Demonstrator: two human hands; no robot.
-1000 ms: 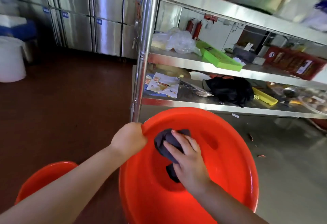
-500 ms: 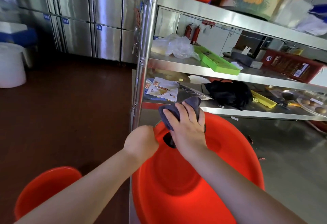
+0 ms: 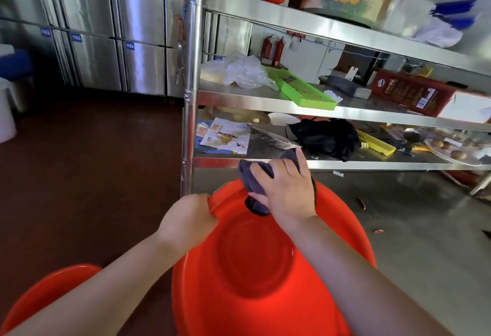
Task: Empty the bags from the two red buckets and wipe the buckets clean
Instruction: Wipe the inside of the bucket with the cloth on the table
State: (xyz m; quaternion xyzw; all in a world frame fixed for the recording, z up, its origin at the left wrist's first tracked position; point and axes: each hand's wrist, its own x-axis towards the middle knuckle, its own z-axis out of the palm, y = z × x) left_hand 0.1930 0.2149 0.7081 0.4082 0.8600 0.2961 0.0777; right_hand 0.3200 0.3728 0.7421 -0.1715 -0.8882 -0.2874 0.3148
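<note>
A large red bucket (image 3: pixel 255 269) fills the lower centre, tilted toward me, its inside bare. My left hand (image 3: pixel 190 220) grips its left rim. My right hand (image 3: pixel 288 188) presses a dark grey cloth (image 3: pixel 253 179) against the far inner wall at the rim, fingers curled over the cloth. A second red bucket (image 3: pixel 45 296) sits low at the bottom left, partly hidden by my left forearm. No bags show in either bucket.
A steel shelf rack (image 3: pixel 190 91) stands just behind the bucket, holding a clear plastic bag (image 3: pixel 236 71), a green tray (image 3: pixel 303 90), a black bag (image 3: pixel 325 137) and papers (image 3: pixel 225 135). Steel fridges (image 3: pixel 111 35) line the back left. Dark red floor (image 3: pixel 87 165) lies to the left.
My right hand slid the cloth from the bucket's inner middle up to its far rim. The bucket tilted more toward me, and my left hand stayed on the rim.
</note>
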